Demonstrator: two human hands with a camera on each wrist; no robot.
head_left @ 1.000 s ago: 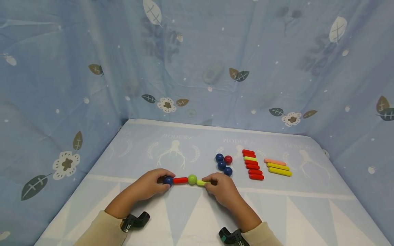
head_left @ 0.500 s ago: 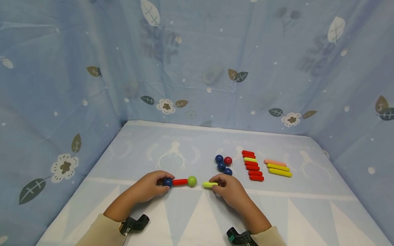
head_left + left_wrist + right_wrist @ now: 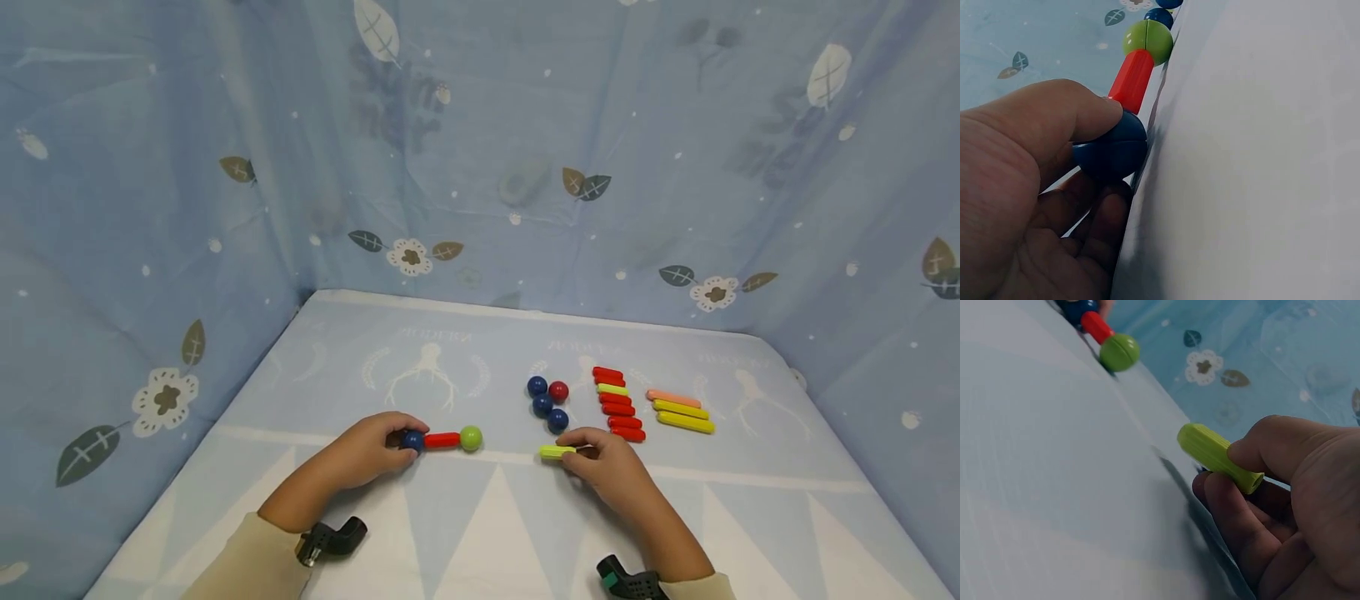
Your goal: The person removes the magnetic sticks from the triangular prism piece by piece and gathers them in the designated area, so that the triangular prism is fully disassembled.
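Observation:
My left hand (image 3: 371, 450) grips a dark blue ball (image 3: 1116, 147) between thumb and fingers. From that ball a short red rod (image 3: 442, 440) runs to the right, with a lime green ball (image 3: 471, 438) on its far end. A hand's width or so further right, my right hand (image 3: 611, 467) pinches a short yellow-green rod (image 3: 1210, 450) near one end. The rod's free end points left toward the lime ball, apart from it. In the right wrist view a hole shows in the rod's near end.
Several blue balls (image 3: 542, 406) and one dark red ball (image 3: 558, 392) lie beyond my right hand. Right of them is a column of short red rods (image 3: 617, 409) with one yellow-green rod (image 3: 612, 389). Longer yellow rods (image 3: 684, 422) and a pink rod (image 3: 673, 397) lie further right.
The yellow-green rod has come away from the lime ball and moved right in my right hand. My left hand stays in place, holding the blue ball.

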